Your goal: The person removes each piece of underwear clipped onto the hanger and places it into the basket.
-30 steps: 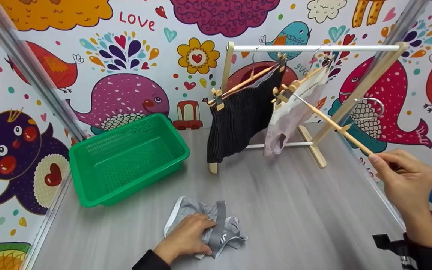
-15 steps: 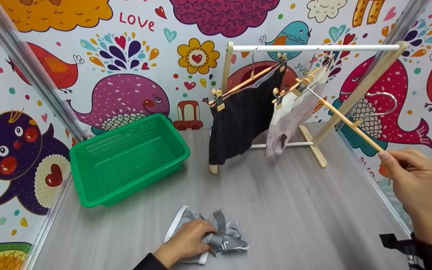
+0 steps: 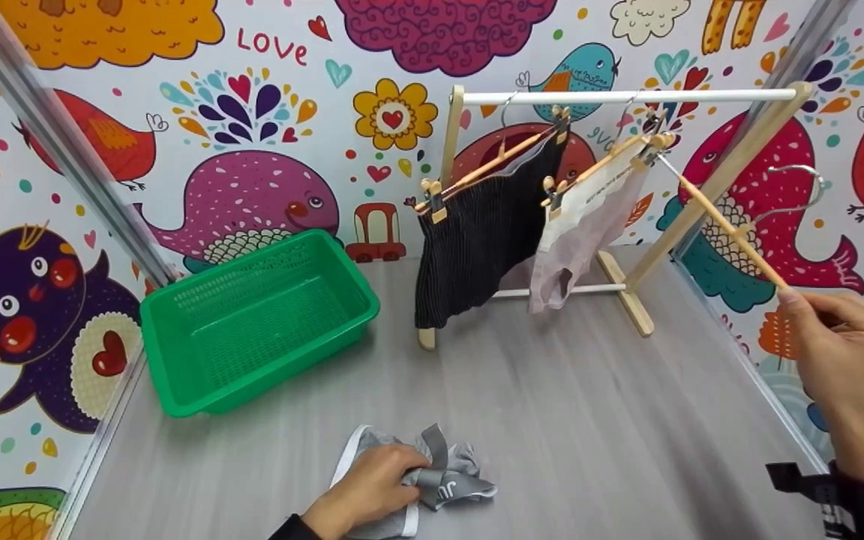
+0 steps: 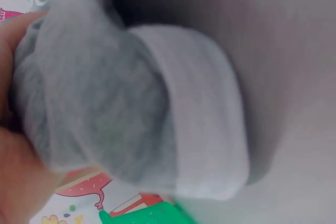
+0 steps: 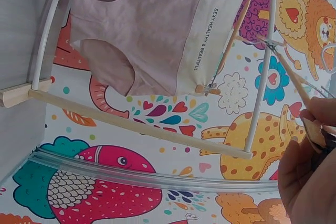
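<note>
In the head view my left hand (image 3: 372,484) grips a pair of grey underpants (image 3: 453,486), bunched low over the table. White trim and a dark waistband with pale letters show on them. The left wrist view has the bunched grey cloth (image 4: 105,87) filling my grasp. At the right, my right hand (image 3: 852,352) holds one end of a wooden clip hanger (image 3: 717,214) raised in the air, its metal hook sticking out to the right. The hanger's far clip overlaps the pink-and-white garment (image 3: 589,225) in the head view. Part of the right hand (image 5: 304,177) shows in its wrist view.
A drying rack with a white rail (image 3: 687,96) stands at the back right. Black striped shorts (image 3: 488,240) hang there from a clip hanger, beside the pink-and-white garment on another. A green plastic basket (image 3: 274,386) sits on the left. Patterned walls enclose the table.
My right hand has moved right with the hanger, whose far clip has swung right and up. My left hand has drawn the underpants slightly nearer, and their waistband has folded over.
</note>
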Action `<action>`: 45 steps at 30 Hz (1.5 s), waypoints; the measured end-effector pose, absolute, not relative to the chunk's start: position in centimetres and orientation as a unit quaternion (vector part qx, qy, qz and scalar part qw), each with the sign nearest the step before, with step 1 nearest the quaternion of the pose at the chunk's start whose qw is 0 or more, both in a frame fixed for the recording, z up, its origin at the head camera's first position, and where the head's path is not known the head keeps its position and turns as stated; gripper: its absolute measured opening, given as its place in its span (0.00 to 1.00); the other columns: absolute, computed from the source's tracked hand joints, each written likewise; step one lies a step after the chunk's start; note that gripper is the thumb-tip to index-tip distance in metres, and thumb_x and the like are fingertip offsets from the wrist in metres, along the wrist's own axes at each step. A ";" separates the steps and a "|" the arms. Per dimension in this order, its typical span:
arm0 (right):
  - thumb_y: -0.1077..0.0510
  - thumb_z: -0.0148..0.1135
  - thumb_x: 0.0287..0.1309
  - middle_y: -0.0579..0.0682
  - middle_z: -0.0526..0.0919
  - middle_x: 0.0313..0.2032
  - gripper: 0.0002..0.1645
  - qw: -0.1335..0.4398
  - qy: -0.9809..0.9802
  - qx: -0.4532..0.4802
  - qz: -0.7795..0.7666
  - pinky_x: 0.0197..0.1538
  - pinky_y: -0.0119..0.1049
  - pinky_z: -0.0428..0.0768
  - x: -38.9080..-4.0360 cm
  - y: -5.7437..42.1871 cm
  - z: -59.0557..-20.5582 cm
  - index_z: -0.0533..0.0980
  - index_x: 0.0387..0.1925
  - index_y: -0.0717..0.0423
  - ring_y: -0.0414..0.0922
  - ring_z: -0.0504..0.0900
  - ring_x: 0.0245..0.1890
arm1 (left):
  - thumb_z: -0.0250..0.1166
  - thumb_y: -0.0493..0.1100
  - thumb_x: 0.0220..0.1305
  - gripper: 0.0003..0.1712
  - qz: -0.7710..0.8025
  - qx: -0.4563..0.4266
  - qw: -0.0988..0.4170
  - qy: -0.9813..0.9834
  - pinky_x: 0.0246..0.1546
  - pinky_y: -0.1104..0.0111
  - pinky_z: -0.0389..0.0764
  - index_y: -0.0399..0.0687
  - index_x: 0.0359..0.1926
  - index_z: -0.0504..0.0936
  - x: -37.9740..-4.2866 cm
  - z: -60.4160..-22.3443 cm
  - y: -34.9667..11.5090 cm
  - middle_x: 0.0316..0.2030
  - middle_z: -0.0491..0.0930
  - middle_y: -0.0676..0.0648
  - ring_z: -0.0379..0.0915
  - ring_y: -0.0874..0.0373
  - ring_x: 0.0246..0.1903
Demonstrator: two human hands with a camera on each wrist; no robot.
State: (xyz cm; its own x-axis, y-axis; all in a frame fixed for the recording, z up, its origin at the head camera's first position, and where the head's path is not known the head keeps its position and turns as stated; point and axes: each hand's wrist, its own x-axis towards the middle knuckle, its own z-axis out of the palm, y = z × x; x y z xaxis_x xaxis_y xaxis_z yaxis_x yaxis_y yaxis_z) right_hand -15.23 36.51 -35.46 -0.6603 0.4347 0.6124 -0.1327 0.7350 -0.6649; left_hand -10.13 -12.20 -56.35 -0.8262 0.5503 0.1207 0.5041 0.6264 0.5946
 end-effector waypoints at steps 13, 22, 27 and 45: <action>0.55 0.66 0.72 0.20 0.67 0.32 0.19 0.397 -0.851 -0.143 0.313 0.39 0.12 0.68 -15.6 36.9 -35.1 0.85 0.50 0.70 0.24 0.67 0.31 | 0.73 0.29 0.51 0.17 0.343 0.273 0.004 0.899 0.42 0.65 0.83 0.47 0.44 0.90 -10.3 -55.0 -13.9 0.41 0.87 0.55 0.80 0.64 0.40; 0.52 0.66 0.72 0.22 0.69 0.31 0.21 0.405 -0.852 -0.136 0.301 0.38 0.12 0.68 -16.4 36.9 -34.3 0.86 0.49 0.69 0.23 0.67 0.29 | 0.73 0.30 0.51 0.17 0.355 0.250 -0.055 0.899 0.37 0.65 0.82 0.48 0.43 0.91 -10.7 -53.6 -14.9 0.39 0.87 0.57 0.79 0.65 0.37; 0.50 0.63 0.74 0.38 0.75 0.31 0.23 0.389 -0.864 -0.144 0.284 0.36 0.11 0.66 -16.8 37.0 -33.8 0.85 0.51 0.70 0.26 0.65 0.29 | 0.74 0.29 0.50 0.18 0.386 0.242 -0.089 0.886 0.38 0.65 0.83 0.47 0.43 0.91 -10.6 -52.8 -15.2 0.39 0.87 0.56 0.81 0.65 0.38; 0.50 0.60 0.77 0.74 0.83 0.38 0.27 0.393 -0.893 -0.107 0.189 0.40 0.38 0.64 -19.3 36.9 -32.6 0.83 0.48 0.77 0.65 0.76 0.39 | 0.75 0.25 0.51 0.20 0.468 0.208 -0.140 0.848 0.42 0.64 0.86 0.45 0.44 0.91 -10.5 -49.8 -15.5 0.41 0.88 0.55 0.83 0.62 0.40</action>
State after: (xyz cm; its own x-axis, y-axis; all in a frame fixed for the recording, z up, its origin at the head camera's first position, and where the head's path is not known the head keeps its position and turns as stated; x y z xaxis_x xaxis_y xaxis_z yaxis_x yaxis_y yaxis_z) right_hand -19.32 36.88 -32.60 -0.6675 0.3403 0.6623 0.0436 0.9058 -0.4214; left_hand -10.50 -15.51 -49.76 -0.8746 0.2215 0.4313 0.4830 0.4756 0.7352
